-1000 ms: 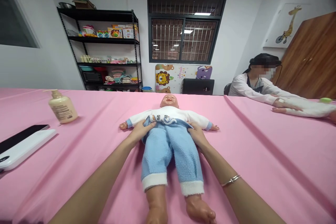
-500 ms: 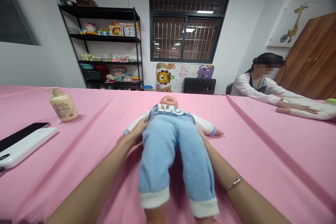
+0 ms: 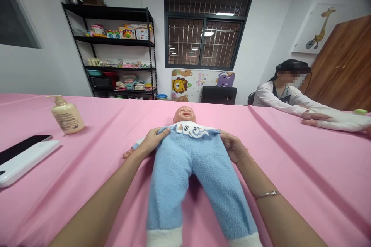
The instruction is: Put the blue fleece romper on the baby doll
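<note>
Two hands at one baby doll, which lies face up at the middle of a pink sheet. Blue fleece trousers: soft, napped, tube-legged, with fluffy white cuffs, riding high over a white top. Left hand: fingers curled over the waistband, gathering fleece; any thumb pinch beneath cannot be told. Right hand: likewise curled at the opposite hip. We judge level, matched grips best, keeping both legs straight. One cream pump bottle stands well apart.
</note>
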Motion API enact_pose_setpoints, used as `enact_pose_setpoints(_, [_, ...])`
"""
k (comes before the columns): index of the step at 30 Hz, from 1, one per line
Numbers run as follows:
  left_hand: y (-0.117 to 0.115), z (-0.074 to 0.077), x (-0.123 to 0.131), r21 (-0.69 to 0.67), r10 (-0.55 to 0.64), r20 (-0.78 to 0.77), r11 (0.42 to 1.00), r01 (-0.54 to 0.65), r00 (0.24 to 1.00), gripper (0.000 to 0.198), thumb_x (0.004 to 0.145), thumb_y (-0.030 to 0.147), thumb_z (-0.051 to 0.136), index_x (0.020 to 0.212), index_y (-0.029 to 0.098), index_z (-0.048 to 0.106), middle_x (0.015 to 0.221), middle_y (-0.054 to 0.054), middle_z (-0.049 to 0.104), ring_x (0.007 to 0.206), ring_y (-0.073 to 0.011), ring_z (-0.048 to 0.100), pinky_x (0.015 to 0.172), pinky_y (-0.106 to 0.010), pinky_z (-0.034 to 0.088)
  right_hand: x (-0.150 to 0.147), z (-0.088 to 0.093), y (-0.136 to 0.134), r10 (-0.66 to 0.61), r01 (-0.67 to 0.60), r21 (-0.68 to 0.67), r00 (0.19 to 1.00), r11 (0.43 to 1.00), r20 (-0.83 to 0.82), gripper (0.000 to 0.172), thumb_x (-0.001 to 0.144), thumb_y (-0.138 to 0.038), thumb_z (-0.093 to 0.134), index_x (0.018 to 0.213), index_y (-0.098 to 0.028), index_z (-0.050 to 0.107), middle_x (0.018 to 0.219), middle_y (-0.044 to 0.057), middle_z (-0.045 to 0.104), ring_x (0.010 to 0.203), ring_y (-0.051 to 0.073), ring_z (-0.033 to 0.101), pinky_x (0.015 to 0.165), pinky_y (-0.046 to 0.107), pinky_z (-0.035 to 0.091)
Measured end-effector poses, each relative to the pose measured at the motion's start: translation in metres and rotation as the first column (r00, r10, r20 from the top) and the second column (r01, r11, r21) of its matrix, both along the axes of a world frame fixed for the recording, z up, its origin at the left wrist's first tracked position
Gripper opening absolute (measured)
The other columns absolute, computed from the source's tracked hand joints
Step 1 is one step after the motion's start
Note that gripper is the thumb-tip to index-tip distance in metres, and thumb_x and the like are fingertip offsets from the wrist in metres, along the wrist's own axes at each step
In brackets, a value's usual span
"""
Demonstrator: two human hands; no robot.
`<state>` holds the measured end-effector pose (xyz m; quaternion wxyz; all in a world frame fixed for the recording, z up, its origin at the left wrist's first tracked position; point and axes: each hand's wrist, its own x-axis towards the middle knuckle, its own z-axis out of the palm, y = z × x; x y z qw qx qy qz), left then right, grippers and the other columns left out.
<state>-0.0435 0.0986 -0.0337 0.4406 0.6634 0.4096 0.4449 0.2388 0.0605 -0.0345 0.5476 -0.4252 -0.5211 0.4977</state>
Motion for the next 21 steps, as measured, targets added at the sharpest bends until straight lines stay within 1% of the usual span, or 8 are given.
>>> enact_pose_setpoints(2, [0.0, -0.002, 0.005, 0.025, -0.047, -0.02, 0.999, 0.047, 0.999, 0.037, 0.076, 0.047, 0.058, 0.096, 0.015, 0.063, 0.088, -0.001, 0.063, 0.078, -0.0157, 0.055, 0.068, -0.023, 0.042, -0.002, 0.002, 0.001, 0.018, -0.017, 0.02, 0.999, 1.0, -0.047, 0.029, 0.064, -0.038, 0.05, 0.078, -0.015, 0.063, 0.072, 0.007, 0.062, 0.073, 0.022, 0.058, 0.067, 0.034, 0.043])
enact_pose_setpoints(5, [-0.002, -0.003, 0.008, 0.06, -0.088, -0.07, 0.994, 0.093, 0.994, 0.041, 0.076, 0.043, 0.059, 0.107, 0.017, 0.06, 0.106, -0.004, 0.062, 0.096, -0.0205, 0.055, 0.083, -0.029, 0.042, -0.004, 0.009, -0.002, 0.022, -0.017, 0.051, 0.995, 0.999, -0.099, 0.03, 0.062, -0.04, 0.048, 0.076, -0.017, 0.061, 0.07, 0.006, 0.061, 0.071, 0.023, 0.057, 0.067, 0.035, 0.042])
enact_pose_setpoints(9, [-0.003, -0.003, 0.006, 0.063, -0.116, -0.078, 0.991, 0.121, 0.99, 0.038, 0.072, 0.037, 0.062, 0.104, 0.016, 0.06, 0.106, -0.004, 0.061, 0.098, -0.0215, 0.055, 0.084, -0.031, 0.042, -0.008, 0.012, -0.001, 0.043, -0.033, 0.05, 0.978, 0.998, -0.207, 0.022, 0.059, -0.036, 0.056, 0.075, -0.02, 0.056, 0.065, 0.001, 0.056, 0.061, 0.017, 0.052, 0.061, 0.029, 0.04])
enact_pose_setpoints(11, [-0.001, -0.006, 0.005, 0.023, -0.115, -0.065, 0.993, 0.117, 0.991, 0.032, 0.07, 0.033, 0.061, 0.096, 0.014, 0.061, 0.096, -0.004, 0.063, 0.09, -0.0207, 0.056, 0.077, -0.03, 0.044, -0.009, 0.007, 0.005, -0.064, 0.067, 0.009, 0.985, 0.998, -0.16, 0.026, 0.055, -0.033, 0.063, 0.075, -0.019, 0.055, 0.062, -0.001, 0.055, 0.055, 0.013, 0.047, 0.055, 0.026, 0.036])
enact_pose_setpoints(13, [0.003, -0.011, 0.004, -0.021, -0.062, -0.057, 0.998, 0.06, 0.996, 0.023, 0.067, 0.028, 0.059, 0.085, 0.013, 0.06, 0.081, -0.002, 0.062, 0.076, -0.0178, 0.056, 0.066, -0.026, 0.043, -0.009, -0.002, 0.013, -0.274, 0.274, 0.016, 0.962, 0.962, -0.001, 0.029, 0.051, -0.032, 0.066, 0.073, -0.017, 0.055, 0.059, -0.002, 0.054, 0.051, 0.011, 0.043, 0.051, 0.024, 0.032])
enact_pose_setpoints(16, [0.011, -0.018, 0.003, -0.011, 0.125, 0.031, 0.992, -0.125, 0.992, 0.012, 0.062, 0.022, 0.054, 0.072, 0.015, 0.052, 0.068, 0.002, 0.056, 0.063, -0.0135, 0.052, 0.057, -0.022, 0.038, -0.006, -0.017, 0.022, -0.508, 0.498, 0.099, 0.841, 0.861, 0.186, 0.026, 0.049, -0.032, 0.063, 0.066, -0.015, 0.055, 0.054, -0.002, 0.052, 0.052, 0.012, 0.043, 0.051, 0.024, 0.03])
enact_pose_setpoints(19, [0.014, -0.021, 0.004, 0.048, 0.277, 0.148, 0.957, -0.286, 0.95, 0.021, 0.061, 0.022, 0.054, 0.078, 0.017, 0.044, 0.072, 0.001, 0.055, 0.069, -0.0147, 0.055, 0.062, -0.024, 0.041, -0.005, -0.024, 0.024, -0.567, 0.565, 0.086, 0.785, 0.82, 0.248, 0.022, 0.052, -0.036, 0.061, 0.058, -0.016, 0.053, 0.046, -0.005, 0.045, 0.048, 0.011, 0.04, 0.049, 0.024, 0.029])
enact_pose_setpoints(21, [0.01, -0.018, 0.007, 0.145, 0.345, 0.096, 0.923, -0.356, 0.934, 0.031, 0.063, 0.024, 0.058, 0.089, 0.018, 0.043, 0.08, 0.0, 0.056, 0.077, -0.0168, 0.057, 0.069, -0.028, 0.043, -0.007, -0.022, 0.023, -0.527, 0.537, 0.002, 0.827, 0.843, 0.194, 0.024, 0.056, -0.039, 0.059, 0.052, -0.018, 0.048, 0.041, -0.007, 0.038, 0.043, 0.009, 0.034, 0.044, 0.024, 0.026])
